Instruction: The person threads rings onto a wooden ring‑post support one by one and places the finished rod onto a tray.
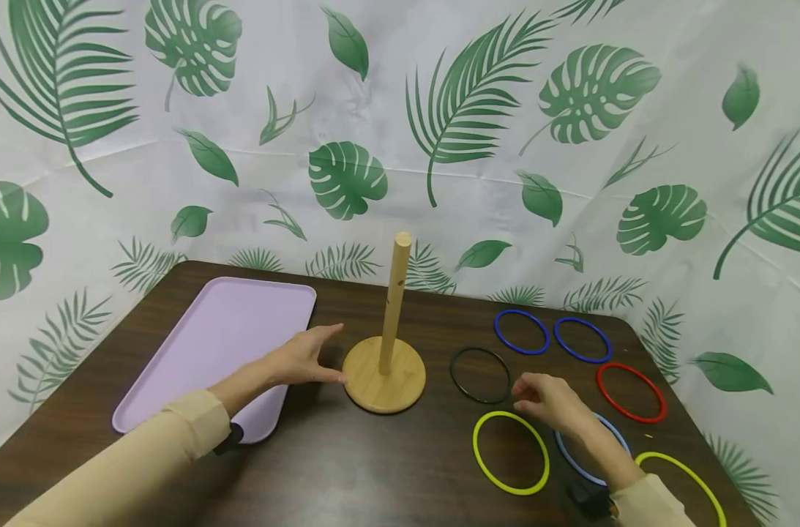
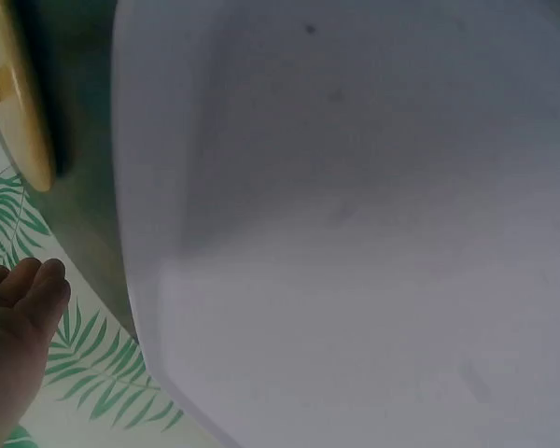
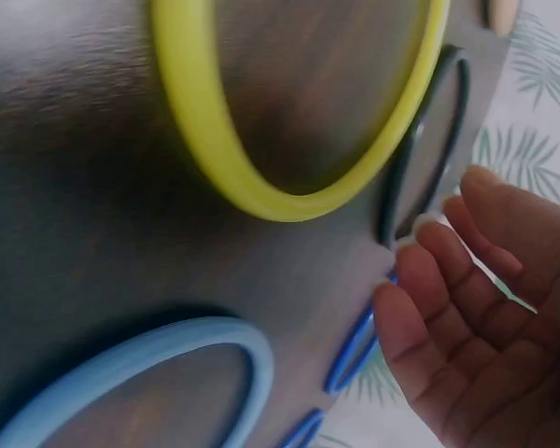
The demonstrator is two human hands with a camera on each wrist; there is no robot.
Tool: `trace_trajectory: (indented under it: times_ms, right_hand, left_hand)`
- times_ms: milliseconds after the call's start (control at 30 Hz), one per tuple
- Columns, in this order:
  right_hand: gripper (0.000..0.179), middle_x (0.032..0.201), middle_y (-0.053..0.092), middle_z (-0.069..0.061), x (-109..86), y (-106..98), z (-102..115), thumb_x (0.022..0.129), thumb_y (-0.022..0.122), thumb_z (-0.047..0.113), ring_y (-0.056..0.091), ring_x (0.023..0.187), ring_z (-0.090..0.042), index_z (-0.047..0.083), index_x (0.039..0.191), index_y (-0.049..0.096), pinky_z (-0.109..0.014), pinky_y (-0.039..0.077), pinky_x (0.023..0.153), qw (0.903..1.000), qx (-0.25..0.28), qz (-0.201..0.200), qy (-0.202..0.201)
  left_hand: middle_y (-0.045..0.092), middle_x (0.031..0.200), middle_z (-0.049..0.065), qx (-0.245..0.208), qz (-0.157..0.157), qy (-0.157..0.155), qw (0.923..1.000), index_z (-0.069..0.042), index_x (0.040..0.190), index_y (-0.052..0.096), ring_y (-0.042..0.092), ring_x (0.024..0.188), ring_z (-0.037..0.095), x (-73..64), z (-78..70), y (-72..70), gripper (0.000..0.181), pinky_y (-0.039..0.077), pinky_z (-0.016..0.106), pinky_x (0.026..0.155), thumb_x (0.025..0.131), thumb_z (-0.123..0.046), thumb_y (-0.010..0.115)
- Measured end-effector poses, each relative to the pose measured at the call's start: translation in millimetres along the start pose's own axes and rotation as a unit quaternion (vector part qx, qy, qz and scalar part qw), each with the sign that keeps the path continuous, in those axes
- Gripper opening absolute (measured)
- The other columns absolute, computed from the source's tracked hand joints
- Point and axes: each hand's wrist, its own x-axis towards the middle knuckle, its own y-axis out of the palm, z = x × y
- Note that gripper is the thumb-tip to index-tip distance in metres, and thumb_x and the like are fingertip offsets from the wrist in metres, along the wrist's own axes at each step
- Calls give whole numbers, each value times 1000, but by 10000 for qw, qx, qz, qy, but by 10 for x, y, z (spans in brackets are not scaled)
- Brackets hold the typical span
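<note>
A wooden post (image 1: 394, 307) stands upright on a round wooden base (image 1: 360, 377). My left hand (image 1: 305, 356) is just left of the base, fingers extended and thumb tip right at the base's edge. In the left wrist view, part of the base (image 2: 28, 121) shows at the upper left. My right hand (image 1: 552, 400) hovers beside the black ring (image 1: 454, 373), fingers loosely bent with nothing between them. A yellow ring (image 1: 476, 446) lies just in front of it, and a light blue ring (image 1: 574, 462) is partly hidden under my right forearm.
A lilac tray (image 1: 241, 315) lies on the dark wooden table (image 1: 347, 468) under my left forearm. Two blue rings (image 1: 522, 312), (image 1: 582, 320) lie at the back right. A red ring (image 1: 637, 419) and another yellow ring (image 1: 696, 479) lie along the right side. Leaf-patterned cloth (image 1: 274, 66) hangs behind.
</note>
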Motion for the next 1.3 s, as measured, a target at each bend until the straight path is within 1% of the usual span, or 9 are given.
trace_trajectory:
  times_ms: [67, 300, 533, 733, 900, 1000, 1100, 1200, 1300]
  right_hand:
    - [13, 72, 60, 6, -29, 24, -16, 76, 74, 6, 51, 65, -1, 7, 84, 63, -22, 44, 56, 9999, 30, 139, -60]
    - [18, 65, 54, 8, -106, 105, -23, 73, 76, 8, 45, 57, 0, 10, 78, 59, -21, 39, 51, 9982, 143, 574, 30]
    - [20, 62, 52, 8, -111, 176, 7, 72, 74, 1, 42, 54, 0, 11, 75, 57, -20, 37, 49, 9985, 119, 541, -32]
    - [20, 62, 51, 10, -116, 215, 42, 74, 72, 0, 41, 54, 1, 12, 74, 56, -20, 37, 49, 9984, -30, 532, -169]
    - [17, 64, 54, 9, -95, 211, 69, 76, 71, -1, 43, 56, 2, 9, 75, 57, -19, 39, 50, 9983, -2, 517, -266]
    - [14, 65, 56, 8, -55, 188, 83, 78, 69, -1, 45, 57, 2, 8, 77, 58, -20, 41, 50, 9988, 184, 379, -253]
    - [10, 67, 57, 4, 3, 126, 122, 82, 66, 0, 47, 55, 1, 6, 81, 59, -21, 43, 49, 9981, 577, 141, -181]
    - [6, 69, 60, -3, 88, 16, 203, 85, 65, 1, 51, 54, -3, 3, 85, 59, -23, 47, 48, 9938, 1097, -201, -37]
    - [5, 74, 61, -10, 207, -138, 321, 86, 64, 1, 56, 58, -8, -1, 88, 60, -25, 51, 51, 9855, 1558, -662, 111]
  left_hand:
    - [45, 135, 31, -30, 34, -9, 10000, 12, 137, 37, 43, 124, 44, 19, -3, 42, 90, 36, 53, 101, 71, -31, 81]
    - [50, 127, 28, -254, 90, -58, 9996, 13, 133, 42, 53, 111, 40, 70, 15, 169, 87, 45, 49, 92, 68, -27, 84]
    - [50, 124, 29, -364, -15, 79, 9993, 15, 129, 45, 56, 106, 39, 100, 29, 266, 85, 47, 46, 90, 66, -25, 86]
    - [48, 125, 30, -446, -47, 76, 9990, 16, 130, 42, 55, 108, 39, 106, 30, 338, 90, 46, 46, 92, 64, -25, 87]
    - [48, 124, 29, -320, -121, 171, 9993, 16, 129, 45, 54, 107, 37, 121, 48, 378, 89, 45, 45, 92, 63, -26, 87]
    - [50, 122, 28, -215, -178, 269, 9992, 17, 127, 46, 55, 105, 35, 127, 57, 399, 87, 46, 43, 90, 64, -26, 87]
    - [51, 120, 27, -131, -225, 318, 9992, 17, 126, 47, 54, 103, 33, 124, 53, 408, 86, 47, 41, 88, 64, -26, 87]
    - [52, 119, 25, -44, -261, 309, 9992, 17, 127, 48, 54, 103, 31, 121, 52, 416, 86, 47, 40, 88, 64, -27, 87]
    - [52, 120, 25, -8, -272, 284, 9992, 16, 127, 48, 54, 103, 31, 122, 53, 417, 86, 47, 41, 88, 64, -27, 87]
